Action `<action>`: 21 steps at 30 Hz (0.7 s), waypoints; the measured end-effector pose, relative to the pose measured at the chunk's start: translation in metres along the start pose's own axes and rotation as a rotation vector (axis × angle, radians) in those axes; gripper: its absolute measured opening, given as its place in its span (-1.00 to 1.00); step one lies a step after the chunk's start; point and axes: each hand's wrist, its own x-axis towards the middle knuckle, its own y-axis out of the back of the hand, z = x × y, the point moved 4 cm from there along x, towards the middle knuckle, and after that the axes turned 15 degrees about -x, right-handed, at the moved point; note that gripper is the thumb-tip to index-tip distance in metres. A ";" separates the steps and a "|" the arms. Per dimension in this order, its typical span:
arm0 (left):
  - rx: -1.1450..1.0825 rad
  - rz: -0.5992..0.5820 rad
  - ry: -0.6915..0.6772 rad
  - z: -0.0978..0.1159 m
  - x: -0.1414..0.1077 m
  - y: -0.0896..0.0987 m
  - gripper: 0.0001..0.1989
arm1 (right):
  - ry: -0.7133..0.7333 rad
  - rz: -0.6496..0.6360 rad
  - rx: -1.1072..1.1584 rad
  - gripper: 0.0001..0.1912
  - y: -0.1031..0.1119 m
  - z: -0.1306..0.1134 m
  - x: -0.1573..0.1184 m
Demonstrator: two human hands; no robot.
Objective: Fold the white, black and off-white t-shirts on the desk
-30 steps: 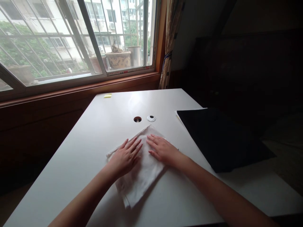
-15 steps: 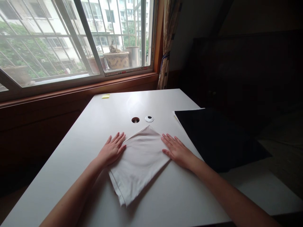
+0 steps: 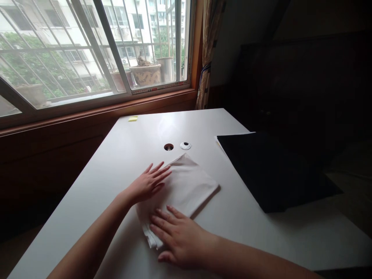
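A folded white cloth lies on the white table, turned so that one corner points away from me. Over its left edge, my left hand is spread with the fingers apart. My right hand rests at the cloth's near end, fingers stretched out and partly covering the lower corner. Neither hand grips anything. Some layered edges of the cloth show just left of my right fingertips.
On the right of the white table lies a large black sheet with white edges beneath it. Beyond the cloth are an open round hole and a white round cap. Yellow sticky notes lie at the far left corner, below the window.
My right hand has moved from the cloth's right corner to its near end. My left hand has shifted right, further onto the cloth. The view has turned slightly.
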 end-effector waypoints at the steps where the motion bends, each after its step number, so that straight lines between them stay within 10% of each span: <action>1: -0.008 -0.036 -0.023 0.006 0.007 -0.005 -0.42 | 0.009 -0.006 0.036 -0.22 -0.001 -0.006 0.000; 12: -0.061 -0.102 0.196 -0.029 0.089 -0.031 -0.42 | 0.043 -0.023 0.201 -0.18 0.010 -0.010 -0.011; 21: -0.097 0.000 0.351 -0.058 0.086 -0.032 -0.45 | 0.064 -0.038 0.261 -0.27 0.014 0.000 -0.031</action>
